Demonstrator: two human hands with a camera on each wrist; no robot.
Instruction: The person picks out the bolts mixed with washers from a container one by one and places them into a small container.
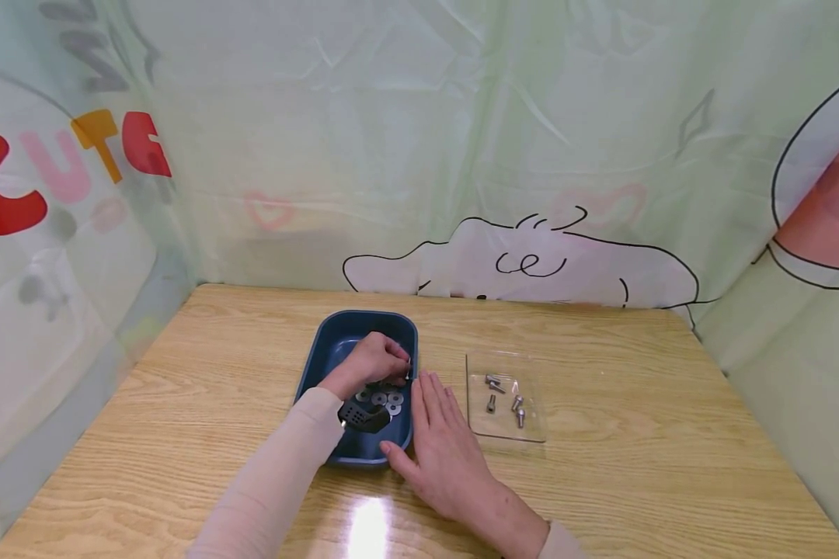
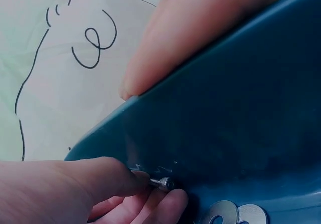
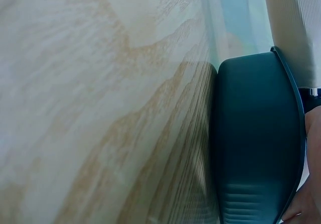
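Observation:
A dark blue bin (image 1: 367, 314) stands on the table with several flat metal washers (image 1: 379, 399) on its floor. Inside it, near the right wall, my left hand (image 1: 372, 362) pinches a small socket-head screw (image 2: 161, 184) between thumb and fingers. In the left wrist view the screw's head points toward the bin wall, with two washers (image 2: 252, 215) close by. My right hand (image 1: 449, 454) rests against the bin's right rim, its fingers straight along the edge. The right wrist view shows the bin's outer wall (image 3: 256, 133).
Right of the bin lies a clear shallow tray (image 1: 485, 431) holding several socket-head screws (image 1: 491, 404). The wooden table (image 1: 636, 435) runs back to a printed curtain (image 1: 308, 140). A black wrist device (image 1: 363, 417) sits on my left wrist, over the bin.

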